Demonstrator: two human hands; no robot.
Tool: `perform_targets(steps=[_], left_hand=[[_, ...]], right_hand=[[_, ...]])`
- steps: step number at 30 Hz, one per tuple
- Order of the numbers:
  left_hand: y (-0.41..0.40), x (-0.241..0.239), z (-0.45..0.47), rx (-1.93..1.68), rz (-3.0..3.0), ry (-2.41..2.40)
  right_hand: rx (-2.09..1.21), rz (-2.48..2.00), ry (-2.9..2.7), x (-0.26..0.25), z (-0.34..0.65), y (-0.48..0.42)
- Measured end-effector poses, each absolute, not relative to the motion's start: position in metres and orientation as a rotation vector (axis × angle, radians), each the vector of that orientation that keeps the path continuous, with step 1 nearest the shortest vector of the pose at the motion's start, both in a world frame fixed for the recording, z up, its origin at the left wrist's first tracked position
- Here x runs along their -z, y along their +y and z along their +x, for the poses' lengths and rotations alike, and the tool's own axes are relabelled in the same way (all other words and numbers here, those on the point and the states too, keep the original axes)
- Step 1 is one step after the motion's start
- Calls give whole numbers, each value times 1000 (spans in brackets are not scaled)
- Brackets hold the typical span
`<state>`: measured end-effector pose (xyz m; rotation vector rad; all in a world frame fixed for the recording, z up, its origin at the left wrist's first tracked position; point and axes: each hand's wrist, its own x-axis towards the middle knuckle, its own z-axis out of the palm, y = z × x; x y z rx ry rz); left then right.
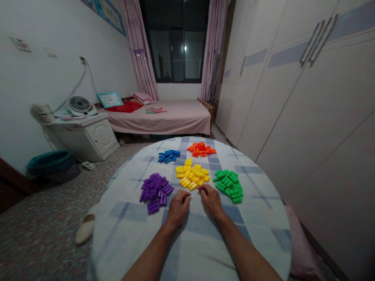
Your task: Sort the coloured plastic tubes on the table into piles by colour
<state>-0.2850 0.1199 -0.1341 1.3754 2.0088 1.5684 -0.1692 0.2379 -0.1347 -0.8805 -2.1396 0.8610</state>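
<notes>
My left hand [178,204] rests on the table with its fingers curled in, between the purple pile and the middle. No piece shows in it. My right hand [211,199] is closed too, its fingertips at the near edge of a pile of yellow plastic pieces [191,174]; nothing shows between them. To the left lies a heap of short purple plastic pieces [156,188], some side by side in a flat block. Green pieces [229,185] lie right of my right hand. Farther back are blue pieces [169,156] and orange-red pieces [201,148].
The round table [131,242] wears a checked white and blue cloth. Beyond it stands a bed [181,113] with a pink sheet. A wardrobe [281,117] runs along the right; a white cabinet [96,136] and a teal bin [51,162] are left, with a slipper [86,228] on the floor.
</notes>
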Motion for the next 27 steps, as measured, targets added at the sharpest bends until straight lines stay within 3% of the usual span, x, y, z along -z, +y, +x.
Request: perform_targets(steps=[27], left_hand=[[120,134,-283,-1594,1409,2029]], right_hand=[[-882,-852,-2101,137,-171,235]])
